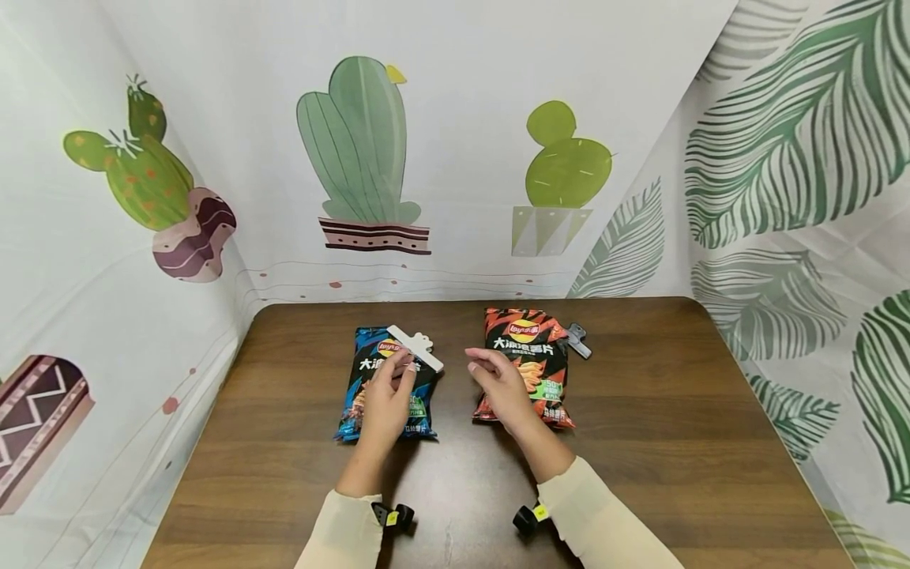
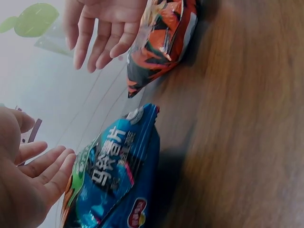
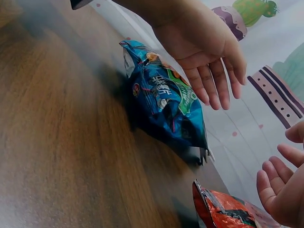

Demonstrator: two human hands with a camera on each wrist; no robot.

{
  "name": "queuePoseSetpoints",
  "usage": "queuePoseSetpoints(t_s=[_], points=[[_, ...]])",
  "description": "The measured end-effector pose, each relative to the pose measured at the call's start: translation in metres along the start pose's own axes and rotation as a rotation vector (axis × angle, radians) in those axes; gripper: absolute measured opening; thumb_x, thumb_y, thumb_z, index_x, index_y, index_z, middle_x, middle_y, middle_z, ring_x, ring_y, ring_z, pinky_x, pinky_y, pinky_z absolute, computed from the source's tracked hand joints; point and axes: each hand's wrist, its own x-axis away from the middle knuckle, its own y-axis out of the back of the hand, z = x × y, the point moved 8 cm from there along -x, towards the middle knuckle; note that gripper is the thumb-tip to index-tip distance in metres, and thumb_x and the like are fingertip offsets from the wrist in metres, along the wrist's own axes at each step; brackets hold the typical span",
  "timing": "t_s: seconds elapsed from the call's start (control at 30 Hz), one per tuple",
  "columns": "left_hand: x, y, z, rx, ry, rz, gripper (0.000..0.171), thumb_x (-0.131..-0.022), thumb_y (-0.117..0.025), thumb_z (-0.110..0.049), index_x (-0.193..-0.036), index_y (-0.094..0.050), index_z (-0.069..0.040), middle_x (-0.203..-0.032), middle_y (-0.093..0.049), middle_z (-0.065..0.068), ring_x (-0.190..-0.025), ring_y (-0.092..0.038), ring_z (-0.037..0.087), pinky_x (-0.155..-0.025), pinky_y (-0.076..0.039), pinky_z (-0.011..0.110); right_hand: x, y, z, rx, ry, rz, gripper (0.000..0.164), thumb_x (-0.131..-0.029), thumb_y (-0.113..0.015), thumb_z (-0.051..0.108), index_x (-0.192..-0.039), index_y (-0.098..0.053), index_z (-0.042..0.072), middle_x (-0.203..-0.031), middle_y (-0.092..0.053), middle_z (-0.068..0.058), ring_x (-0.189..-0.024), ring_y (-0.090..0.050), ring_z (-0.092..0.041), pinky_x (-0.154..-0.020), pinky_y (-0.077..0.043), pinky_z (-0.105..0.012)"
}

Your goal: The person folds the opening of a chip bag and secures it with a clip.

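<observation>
A blue and black bag of potato chips (image 1: 419, 419) lies on the left of the table, with a white bag clip (image 1: 425, 357) across its upper right corner. My left hand (image 1: 387, 399) hovers over this bag, fingers loosely bent and holding nothing; its fingertips overlap the clip's lower edge in the head view. To the right lies a red and black chip bag (image 1: 526, 325), with a grey bag clip (image 1: 579, 340) at its upper right edge. My right hand (image 1: 503, 387) is above the red bag's left side, relaxed fingers pointing inward. In the left wrist view the left palm (image 2: 19, 185) shows bare.
The brown wooden table (image 1: 661, 442) has rounded far corners. Behind it hangs a white cloth (image 1: 462, 142) printed with cacti and leaves. Each wrist wears a small black camera, such as the left wrist camera (image 1: 404, 518). A strip of tabletop separates the two bags.
</observation>
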Motion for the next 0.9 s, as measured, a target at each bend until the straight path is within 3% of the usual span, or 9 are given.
queuePoseSetpoints(t_s=[0.17, 0.37, 0.6, 0.7, 0.9], points=[[0.004, -0.008, -0.002, 0.0, 0.012, 0.018, 0.038, -0.104, -0.058, -0.027, -0.136, -0.061, -0.008, -0.128, -0.069, 0.007, -0.113, -0.067, 0.022, -0.096, -0.055, 0.044, 0.002, 0.007, 0.004, 0.006, -0.01, -0.012, 0.03, -0.102, -0.058, 0.011, -0.131, -0.065, 0.004, -0.132, -0.059, -0.02, -0.102, -0.056, -0.011, -0.082, -0.049, -0.026], [0.007, -0.018, -0.006, 0.032, 0.005, 0.037, 0.038, -0.103, -0.058, -0.024, -0.137, -0.061, -0.007, -0.127, -0.069, 0.009, -0.114, -0.067, 0.023, -0.095, -0.055, 0.042, -0.011, 0.017, -0.021, -0.023, -0.024, -0.028, 0.033, -0.103, -0.057, 0.013, -0.135, -0.062, 0.007, -0.134, -0.06, -0.016, -0.108, -0.059, -0.022, -0.081, -0.051, -0.03], [0.011, -0.03, -0.009, 0.081, 0.0, 0.077, 0.036, -0.103, -0.059, -0.02, -0.137, -0.06, -0.007, -0.127, -0.069, 0.013, -0.116, -0.067, 0.024, -0.097, -0.055, 0.04, -0.016, 0.029, -0.03, -0.063, -0.001, -0.067, 0.031, -0.104, -0.057, 0.018, -0.133, -0.064, 0.01, -0.13, -0.062, -0.018, -0.076, -0.054, -0.023, -0.054, -0.044, -0.026], [0.015, -0.033, -0.013, 0.095, -0.023, 0.096, 0.037, -0.103, -0.059, -0.02, -0.137, -0.059, -0.006, -0.127, -0.068, 0.015, -0.117, -0.067, 0.026, -0.097, -0.055, 0.04, -0.017, 0.033, -0.029, -0.103, 0.007, -0.07, 0.034, -0.104, -0.056, 0.017, -0.136, -0.061, 0.007, -0.131, -0.059, -0.023, -0.073, -0.055, -0.02, -0.055, -0.046, -0.028], [0.02, -0.042, -0.017, 0.067, -0.039, 0.124, 0.037, -0.103, -0.059, -0.021, -0.138, -0.059, -0.008, -0.129, -0.068, 0.015, -0.119, -0.067, 0.026, -0.097, -0.056, 0.039, -0.017, 0.041, -0.031, -0.144, 0.003, -0.11, 0.035, -0.104, -0.054, 0.013, -0.138, -0.059, 0.008, -0.114, -0.059, -0.02, -0.068, -0.053, -0.018, -0.056, -0.045, -0.026]])
